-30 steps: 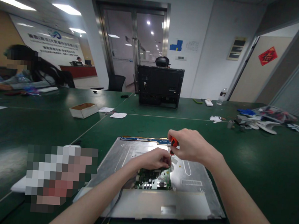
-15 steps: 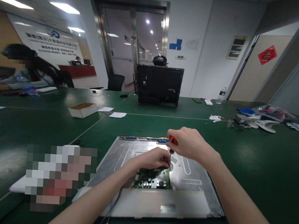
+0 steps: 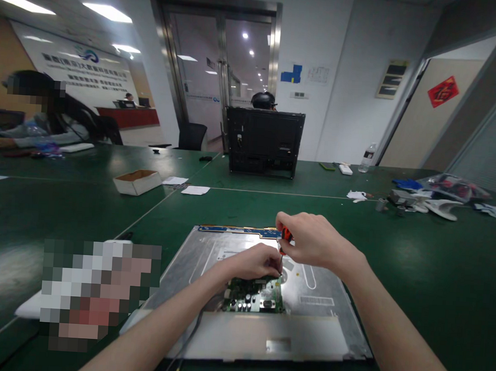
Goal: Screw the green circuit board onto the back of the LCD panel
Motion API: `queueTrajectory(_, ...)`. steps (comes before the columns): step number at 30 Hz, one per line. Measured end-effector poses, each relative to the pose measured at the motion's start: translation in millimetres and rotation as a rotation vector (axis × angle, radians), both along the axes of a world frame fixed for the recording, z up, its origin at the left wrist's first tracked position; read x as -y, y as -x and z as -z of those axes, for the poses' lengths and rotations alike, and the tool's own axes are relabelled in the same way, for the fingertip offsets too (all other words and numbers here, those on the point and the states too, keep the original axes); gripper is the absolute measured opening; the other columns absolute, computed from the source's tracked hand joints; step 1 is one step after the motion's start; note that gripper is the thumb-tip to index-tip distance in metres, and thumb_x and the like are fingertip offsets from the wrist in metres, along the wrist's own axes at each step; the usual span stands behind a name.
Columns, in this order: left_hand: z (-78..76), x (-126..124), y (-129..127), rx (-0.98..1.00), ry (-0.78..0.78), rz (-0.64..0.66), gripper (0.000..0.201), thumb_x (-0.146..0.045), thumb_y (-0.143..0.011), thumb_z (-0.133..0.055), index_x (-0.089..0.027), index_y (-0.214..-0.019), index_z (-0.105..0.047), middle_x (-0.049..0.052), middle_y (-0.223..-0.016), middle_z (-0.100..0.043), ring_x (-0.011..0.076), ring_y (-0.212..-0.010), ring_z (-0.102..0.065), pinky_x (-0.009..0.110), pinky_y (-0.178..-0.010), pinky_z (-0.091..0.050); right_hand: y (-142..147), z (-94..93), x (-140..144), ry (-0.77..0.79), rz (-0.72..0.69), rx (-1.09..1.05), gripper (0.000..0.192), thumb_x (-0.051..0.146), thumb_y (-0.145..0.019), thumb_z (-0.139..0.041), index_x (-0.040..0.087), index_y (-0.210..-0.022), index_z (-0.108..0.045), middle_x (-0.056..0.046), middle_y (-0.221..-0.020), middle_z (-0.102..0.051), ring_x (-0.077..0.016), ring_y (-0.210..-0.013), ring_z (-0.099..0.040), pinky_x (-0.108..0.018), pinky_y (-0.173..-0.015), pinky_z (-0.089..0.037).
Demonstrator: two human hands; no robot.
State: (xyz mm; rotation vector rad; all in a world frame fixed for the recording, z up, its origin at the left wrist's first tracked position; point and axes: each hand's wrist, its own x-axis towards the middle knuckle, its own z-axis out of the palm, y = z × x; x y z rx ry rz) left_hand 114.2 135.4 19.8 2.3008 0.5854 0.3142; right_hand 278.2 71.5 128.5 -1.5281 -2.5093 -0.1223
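Green table (image 3: 230,208), open-topped cardboard box (image 3: 135,186) far left!
Right hand (image 3: 307,237) curled round a screwdriver (image 3: 286,233); left hand (image 3: 260,262) bunched over the circuit board (image 3: 253,295), its hold unclear.

The circuit board (image 3: 253,298) is set on the panel (image 3: 304,290), itself laid on the table (image 3: 415,263). From there, the monitor (image 3: 264,139) is stood at twelve o'clock, the box (image 3: 136,184) at ten, the bottle (image 3: 367,159) at one, the plastic bag (image 3: 458,187) at two.
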Motion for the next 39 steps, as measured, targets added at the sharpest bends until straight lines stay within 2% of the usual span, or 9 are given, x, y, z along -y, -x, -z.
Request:
queueTrajectory(6, 1.0, 0.0, -0.2, 0.008, 0.000, 0.003, 0.008, -0.006, -0.073, -0.067, -0.014, -0.075, -0.067, -0.002, -0.067, -0.062, 0.0119, -0.064, -0.056, 0.019, -0.060, -0.040, 0.1, 1.1, -0.2, -0.006, -0.019, -0.008, 0.016, 0.026, -0.075, -0.052, 0.022, -0.091, -0.053, -0.001, -0.073, -0.062, -0.0127, -0.058, -0.047, -0.027, -0.050, -0.017)
queueTrajectory(22, 0.5, -0.2, 0.1, 0.006, 0.001, 0.002, 0.012, -0.003, -0.073, -0.064, -0.014, -0.077, -0.069, -0.001, -0.070, -0.064, 0.0120, -0.065, -0.057, 0.019, -0.062, -0.041, 4.0, 1.4, -2.1, -0.047, 0.069, 0.092, 0.014, 0.032, -0.081, -0.052, 0.022, -0.090, -0.055, -0.003, -0.071, -0.063, -0.0146, -0.057, -0.052, -0.028, -0.049, -0.015)
queueTrajectory(39, 3.7, -4.8, 1.5, -0.011, 0.005, 0.000, 0.012, -0.005, -0.073, -0.066, -0.015, -0.078, -0.072, -0.001, -0.072, -0.068, 0.0125, -0.068, -0.059, 0.019, -0.064, -0.042, 3.6, 1.5, -4.3, -0.072, 0.087, 0.109, 0.016, 0.035, -0.082, -0.053, 0.022, -0.090, -0.057, -0.003, -0.071, -0.064, -0.0152, -0.058, -0.054, -0.027, -0.048, -0.016)
